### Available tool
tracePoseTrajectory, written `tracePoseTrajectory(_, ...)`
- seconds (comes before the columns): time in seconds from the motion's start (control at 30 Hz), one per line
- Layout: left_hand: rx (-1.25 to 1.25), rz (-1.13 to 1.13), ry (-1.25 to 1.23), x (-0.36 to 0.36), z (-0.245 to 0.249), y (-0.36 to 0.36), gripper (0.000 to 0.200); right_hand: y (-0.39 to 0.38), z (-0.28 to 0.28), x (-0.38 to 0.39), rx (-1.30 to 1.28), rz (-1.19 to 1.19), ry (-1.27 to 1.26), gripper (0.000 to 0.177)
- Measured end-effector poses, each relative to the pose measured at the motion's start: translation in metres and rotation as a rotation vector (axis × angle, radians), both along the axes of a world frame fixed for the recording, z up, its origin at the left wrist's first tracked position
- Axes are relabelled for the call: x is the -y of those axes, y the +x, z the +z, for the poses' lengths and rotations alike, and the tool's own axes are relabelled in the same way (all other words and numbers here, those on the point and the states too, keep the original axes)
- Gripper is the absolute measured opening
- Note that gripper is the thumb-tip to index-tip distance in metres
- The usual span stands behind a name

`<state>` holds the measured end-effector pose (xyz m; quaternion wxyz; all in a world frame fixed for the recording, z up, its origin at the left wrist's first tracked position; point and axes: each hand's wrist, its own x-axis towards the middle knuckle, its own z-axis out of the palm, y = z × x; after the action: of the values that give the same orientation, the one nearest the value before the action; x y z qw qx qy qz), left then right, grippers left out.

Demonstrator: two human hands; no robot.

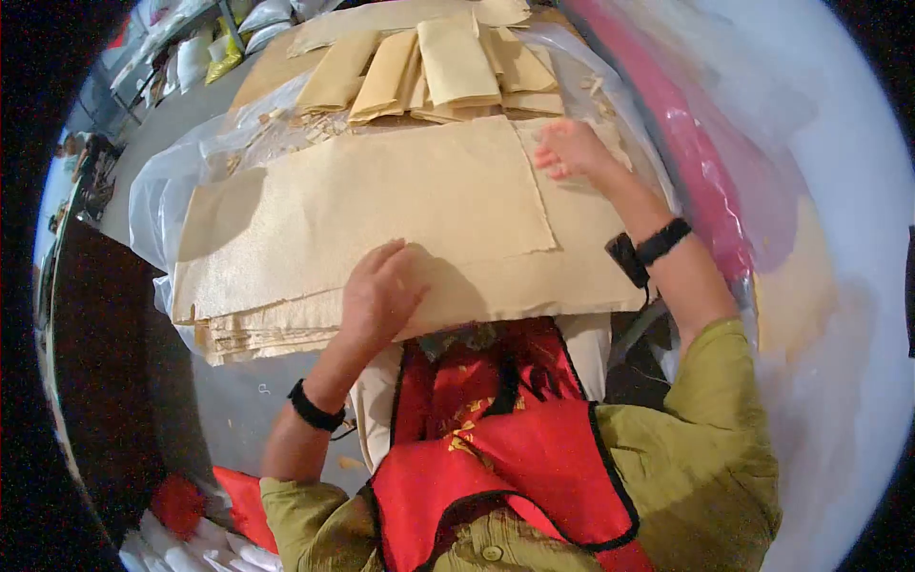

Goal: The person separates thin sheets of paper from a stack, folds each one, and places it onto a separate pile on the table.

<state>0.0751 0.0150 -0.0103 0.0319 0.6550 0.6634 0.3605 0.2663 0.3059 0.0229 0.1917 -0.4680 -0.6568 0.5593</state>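
Observation:
A thick stack of large tan paper sheets (315, 219) lies flat in front of me on clear plastic. My left hand (379, 291) rests palm down on the near edge of the top sheet, fingers spread. My right hand (572, 150) presses flat on the far right part of the stack, beside the top sheet's right edge. Neither hand holds anything. Both wrists wear black bands. Beyond the stack lie several folded tan sheets (448, 67) fanned in a row.
A clear plastic sheet (157, 191) spreads under the stack and hangs over the left side. Pink-red plastic-wrapped material (705, 162) runs along the right. White and yellow bags (205, 52) sit at the far left. My red apron (486, 439) is below.

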Motion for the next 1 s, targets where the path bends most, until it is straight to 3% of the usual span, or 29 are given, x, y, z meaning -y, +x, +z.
tracePoseTrajectory(0.07, -0.153, -0.071, 0.019, -0.009, -0.003, 0.018, 0.043, 0.022, -0.008, 0.022, 0.149, 0.034, 0.026, 0.031)
tracePoseTrajectory(0.13, -0.273, -0.097, 0.010, -0.017, -0.008, 0.030, 0.044, 0.028, 0.005, 0.056, 0.065, 0.007, -0.031, 0.034)
tracePoseTrajectory(0.3, -0.234, -0.025, 0.012, -0.021, -0.009, 0.043, 0.048, 0.009, -0.008, 0.079, -0.105, -0.021, -0.351, 0.025)
tracePoseTrajectory(0.47, -0.132, 0.156, -0.009, -0.023, 0.002, 0.057, 0.046, -0.005, -0.006, 0.094, -0.228, 0.054, -0.314, 0.019)
tracePoseTrajectory(0.67, -0.022, 0.017, 0.104, -0.034, 0.029, 0.091, 0.037, 0.033, 0.031, 0.127, -0.588, 0.087, -0.122, 0.017)
tracePoseTrajectory(0.77, 0.085, -0.071, 0.170, -0.035, 0.040, 0.115, 0.026, 0.061, 0.055, 0.153, -0.520, -0.026, 0.005, 0.020)
tracePoseTrajectory(0.87, 0.290, -0.060, 0.277, -0.029, 0.044, 0.123, 0.021, 0.075, 0.063, 0.151, -0.646, 0.092, -0.088, 0.026)
tracePoseTrajectory(0.9, 0.529, -0.069, 0.146, -0.026, 0.050, 0.119, 0.021, 0.076, 0.072, 0.156, -0.625, 0.171, -0.122, 0.032)
tracePoseTrajectory(1.0, 0.857, -0.046, 0.435, -0.020, 0.024, 0.084, 0.020, 0.050, 0.073, 0.173, -0.528, 0.123, -0.132, 0.032)
